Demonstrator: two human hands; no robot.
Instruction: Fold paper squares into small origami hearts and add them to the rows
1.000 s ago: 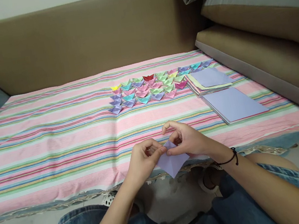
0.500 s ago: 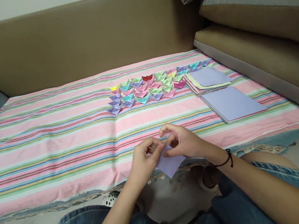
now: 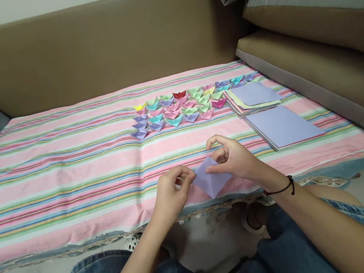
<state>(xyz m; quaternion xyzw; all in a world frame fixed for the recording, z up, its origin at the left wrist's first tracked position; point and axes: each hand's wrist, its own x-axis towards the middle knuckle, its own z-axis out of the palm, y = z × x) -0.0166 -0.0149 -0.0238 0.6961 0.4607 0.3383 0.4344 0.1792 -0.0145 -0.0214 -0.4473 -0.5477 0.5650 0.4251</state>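
A folded sheet of lilac origami paper (image 3: 209,182), diamond-shaped, is held up near the front edge of the striped cloth. My left hand (image 3: 174,189) pinches its left corner between thumb and fingertips. On the other side my right hand (image 3: 232,158) grips the paper, thumb on the near face and the other fingers mostly behind it; the index finger is raised and curled. Beyond the hands, several folded paper boats (image 3: 173,113) in many colours stand in rows on the cloth.
Two stacks of square paper lie at the right: a lilac-topped near stack (image 3: 283,126) and a mixed-colour far stack (image 3: 255,95). Large cushions (image 3: 317,67) are piled along the right side. A brown backrest (image 3: 94,53) rises behind the striped cloth (image 3: 69,174).
Both hands have lifted the lilac paper slightly up and to the right. My left hand has slid to its left corner, and the hands are farther apart, so more paper shows.
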